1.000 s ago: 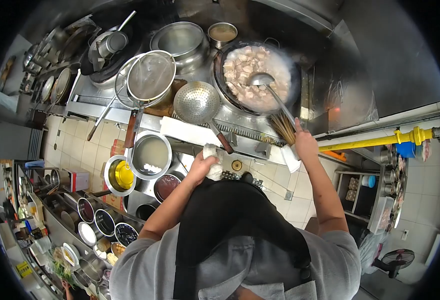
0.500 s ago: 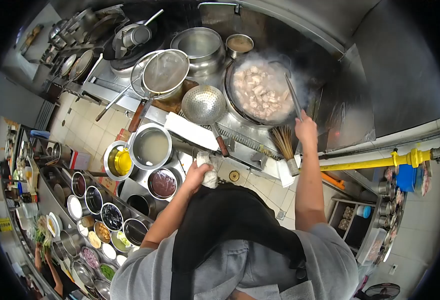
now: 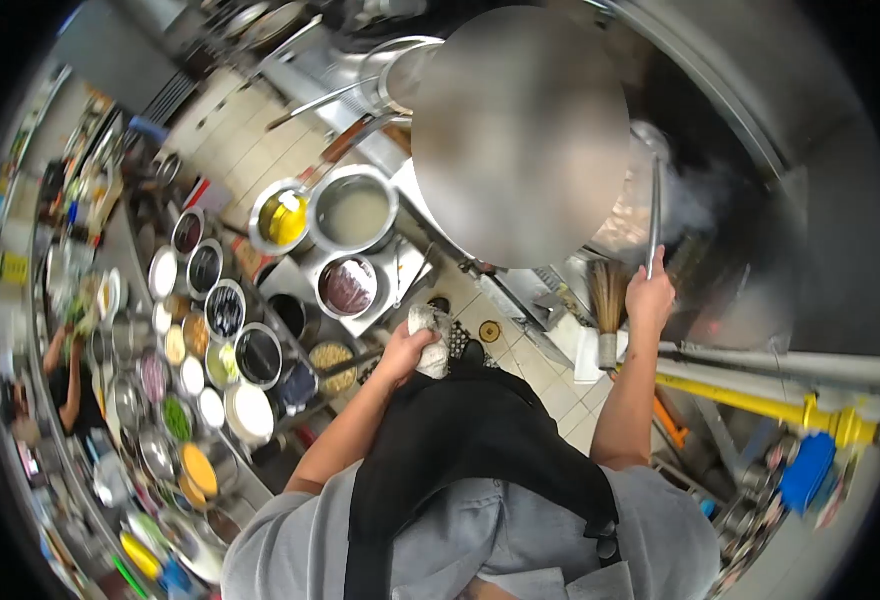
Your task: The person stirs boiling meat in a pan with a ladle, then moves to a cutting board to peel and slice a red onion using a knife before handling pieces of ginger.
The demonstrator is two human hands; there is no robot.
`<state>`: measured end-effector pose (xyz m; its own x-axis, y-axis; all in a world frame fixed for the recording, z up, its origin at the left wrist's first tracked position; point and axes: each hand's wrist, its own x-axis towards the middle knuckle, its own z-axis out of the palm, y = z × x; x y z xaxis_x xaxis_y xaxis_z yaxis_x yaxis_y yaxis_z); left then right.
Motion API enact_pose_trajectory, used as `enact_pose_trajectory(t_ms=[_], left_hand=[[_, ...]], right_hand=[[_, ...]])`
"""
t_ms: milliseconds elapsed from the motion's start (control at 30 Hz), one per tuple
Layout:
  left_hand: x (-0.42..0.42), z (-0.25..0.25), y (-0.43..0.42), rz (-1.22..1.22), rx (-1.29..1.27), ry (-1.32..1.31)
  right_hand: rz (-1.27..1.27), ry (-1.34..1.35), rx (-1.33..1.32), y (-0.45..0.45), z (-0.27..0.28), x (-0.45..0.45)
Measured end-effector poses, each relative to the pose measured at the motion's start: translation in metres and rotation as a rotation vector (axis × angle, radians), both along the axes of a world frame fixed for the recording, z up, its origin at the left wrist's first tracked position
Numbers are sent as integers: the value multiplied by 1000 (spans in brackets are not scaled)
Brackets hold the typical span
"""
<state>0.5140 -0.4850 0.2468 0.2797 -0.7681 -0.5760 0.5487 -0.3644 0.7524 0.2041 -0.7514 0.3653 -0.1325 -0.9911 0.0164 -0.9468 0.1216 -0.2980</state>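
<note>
My right hand [image 3: 650, 298] is closed around the handle of a long metal ladle [image 3: 656, 210]. Its far end reaches up to the wok's right side, amid steam. Pale chunks of meat [image 3: 622, 222] show at the wok's lower right edge; a blurred oval hides most of the wok. My left hand [image 3: 410, 350] grips a crumpled whitish cloth [image 3: 428, 340] in front of my apron. Just left of that hand stands a pot of dark reddish liquid [image 3: 348, 286]. A bamboo wok brush [image 3: 607, 305] stands upright near my right forearm.
Pots of yellow oil [image 3: 285, 218] and cloudy liquid [image 3: 357, 210] stand at the upper left. Several ingredient containers [image 3: 228, 308] line the left counter. A yellow pipe [image 3: 750, 400] runs along the right. Another person's arms [image 3: 70, 375] show at far left.
The view has swung, so the pots sit higher and further right. A blurred oval now covers most of the wok. My right hand still holds the ladle, my left the cloth.
</note>
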Motion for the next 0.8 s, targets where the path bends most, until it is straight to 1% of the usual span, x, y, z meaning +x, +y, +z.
enact_pose_trajectory(t_ms=[67, 100, 167, 200, 233, 267, 300, 333, 367, 400, 433, 467, 500, 533, 567, 600, 633, 667, 700, 733, 800], left_hand=[[-1, 3, 15, 24, -14, 32], [-3, 5, 20, 111, -6, 17], [-7, 8, 31, 123, 66, -41], [-7, 8, 35, 91, 82, -89], [-5, 24, 38, 14, 122, -215], [-6, 4, 41, 38, 67, -233], [-6, 2, 44, 52, 26, -253], [-6, 2, 47, 51, -22, -275], [-6, 1, 53, 77, -69, -307], [-6, 2, 61, 97, -119, -340], [-5, 8, 72, 114, -92, -386], [-4, 14, 87, 125, -64, -428], [-2, 9, 104, 151, -29, -440], [-2, 15, 123, 221, -59, -475], [1, 7, 142, 284, -40, -494], [3, -1, 159, 347, -15, -510], [6, 7, 179, 385, 47, -538], [8, 14, 202, 433, 115, -555], [9, 4, 222, 504, 174, -627], [11, -9, 242, 541, 164, -674], [14, -54, 289, 446, 418, -754]], right_hand=[[94, -63, -111, 11, -17, 21], [137, -103, -86, 12, -25, 34], [257, -203, -30, 12, -36, 68], [323, -257, 3, 6, -41, 82], [418, -306, -17, -24, -87, 82], [445, -289, 3, -29, -99, 109], [472, -273, 24, -35, -111, 136], [430, -186, 72, -25, -93, 163], [499, -193, 63, -26, -97, 184], [461, -168, 102, -35, -115, 200], [416, -144, 139, -47, -138, 214], [476, -134, 28, -57, -164, 226], [506, -15, 30, -94, -212, 235], [480, 15, 148, -122, -250, 248], [366, -19, 137, -124, -267, 260], [251, -22, 309, -132, -279, 273], [406, 187, 422, -177, -327, 276], [462, 202, 411, -167, -307, 274], [976, 551, 351, -158, -280, 270], [1490, 910, 252, -139, -254, 279], [1080, 416, 213, -66, -224, 299]])
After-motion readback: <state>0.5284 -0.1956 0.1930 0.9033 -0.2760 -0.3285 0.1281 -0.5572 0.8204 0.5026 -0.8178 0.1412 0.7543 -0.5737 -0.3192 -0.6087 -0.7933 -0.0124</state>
